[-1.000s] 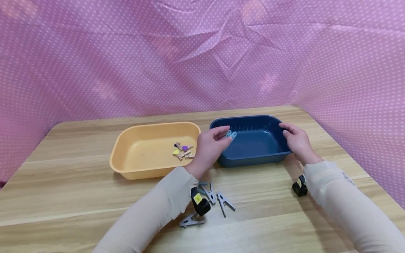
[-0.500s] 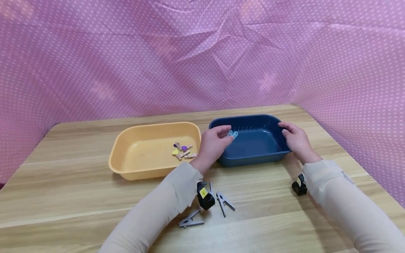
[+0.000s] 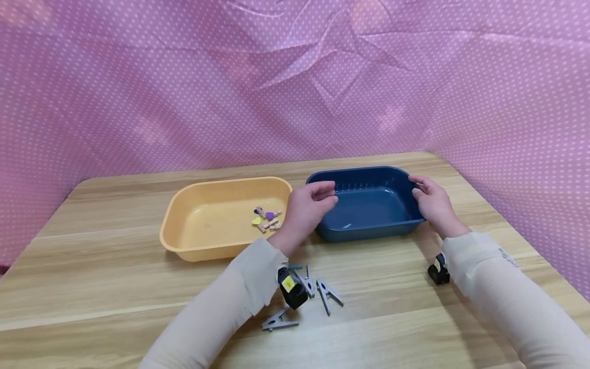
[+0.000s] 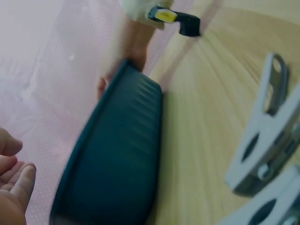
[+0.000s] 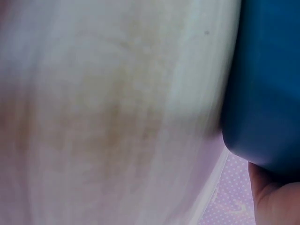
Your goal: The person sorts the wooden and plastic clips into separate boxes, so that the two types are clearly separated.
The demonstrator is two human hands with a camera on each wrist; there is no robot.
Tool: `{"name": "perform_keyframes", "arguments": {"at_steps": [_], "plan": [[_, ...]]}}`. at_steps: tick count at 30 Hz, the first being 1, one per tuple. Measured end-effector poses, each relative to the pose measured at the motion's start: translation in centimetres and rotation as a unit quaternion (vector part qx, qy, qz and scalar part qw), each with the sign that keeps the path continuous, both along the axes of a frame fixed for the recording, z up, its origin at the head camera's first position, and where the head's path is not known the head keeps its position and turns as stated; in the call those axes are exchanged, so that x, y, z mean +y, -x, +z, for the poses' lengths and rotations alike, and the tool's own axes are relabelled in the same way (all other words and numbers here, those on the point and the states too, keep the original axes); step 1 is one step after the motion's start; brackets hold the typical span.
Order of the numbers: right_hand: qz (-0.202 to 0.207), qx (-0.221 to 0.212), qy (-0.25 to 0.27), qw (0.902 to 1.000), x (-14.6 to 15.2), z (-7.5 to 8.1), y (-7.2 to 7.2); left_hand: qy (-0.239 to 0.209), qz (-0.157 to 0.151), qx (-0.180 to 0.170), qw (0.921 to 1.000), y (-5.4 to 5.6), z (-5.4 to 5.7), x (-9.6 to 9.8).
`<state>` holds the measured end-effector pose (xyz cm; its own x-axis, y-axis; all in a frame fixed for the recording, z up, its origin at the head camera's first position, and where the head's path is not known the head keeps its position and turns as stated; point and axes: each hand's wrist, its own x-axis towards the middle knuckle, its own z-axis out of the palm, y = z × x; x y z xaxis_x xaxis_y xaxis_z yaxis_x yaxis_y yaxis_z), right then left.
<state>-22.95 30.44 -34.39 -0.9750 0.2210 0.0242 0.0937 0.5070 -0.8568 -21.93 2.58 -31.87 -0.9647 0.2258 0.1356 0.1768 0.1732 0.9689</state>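
My left hand (image 3: 308, 211) is over the left end of the dark blue basin (image 3: 369, 234), fingers apart from the thumb and nothing between them. In the left wrist view its thumb and fingers (image 4: 24, 185) show at the left edge, beside the basin wall (image 4: 112, 154). A small light blue clothespin (image 3: 347, 226) lies partly visible inside the basin, near the front wall. At the basin's right end, my right hand (image 3: 435, 206) holds the rim between thumb and fingers. The right wrist view has part of that hand (image 5: 276, 201) below the blue wall.
A yellow basin (image 3: 184, 249) on the left contains several small wooden clothespins (image 3: 271, 224) with coloured hearts. Several grey clips (image 3: 327, 294) lie on the wooden table (image 3: 382, 318) in front, some partly behind the left wrist camera. Pink dotted cloth (image 3: 295, 102) surrounds the table.
My left hand has let go of the light blue clothespins it pinched earlier; one light blue piece now shows in the blue basin. The right hand stays at the rim.
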Motion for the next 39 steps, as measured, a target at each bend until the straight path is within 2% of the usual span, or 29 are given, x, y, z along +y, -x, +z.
{"name": "perform_keyframes", "arguments": {"at_steps": [8,16,29,34,36,39], "plan": [[0.003,0.000,0.005,1.0000,0.1,-0.1,0.1,-0.014,-0.022,0.011,0.9996,-1.1,1.0,-0.5],[0.007,-0.002,-0.001,1.0000,0.1,-0.3,0.2,-0.034,-0.037,0.000,0.9987,-2.5,0.9,-1.8],[0.002,-0.008,0.001,1.0000,0.2,-0.1,0.2,-0.009,-0.083,-0.005,0.9965,-5.0,1.6,-3.3],[-0.002,-0.016,0.006,0.9998,0.1,0.0,0.1,-0.010,-0.096,0.004,0.9954,-6.1,1.9,-3.9],[-0.003,-0.017,0.008,0.9998,0.1,0.0,0.1,-0.011,-0.100,0.001,0.9949,-6.4,2.0,-4.2],[-0.001,-0.018,0.007,0.9998,0.0,0.0,0.1,-0.017,-0.109,-0.021,0.9937,-7.1,2.0,-4.8]]}}
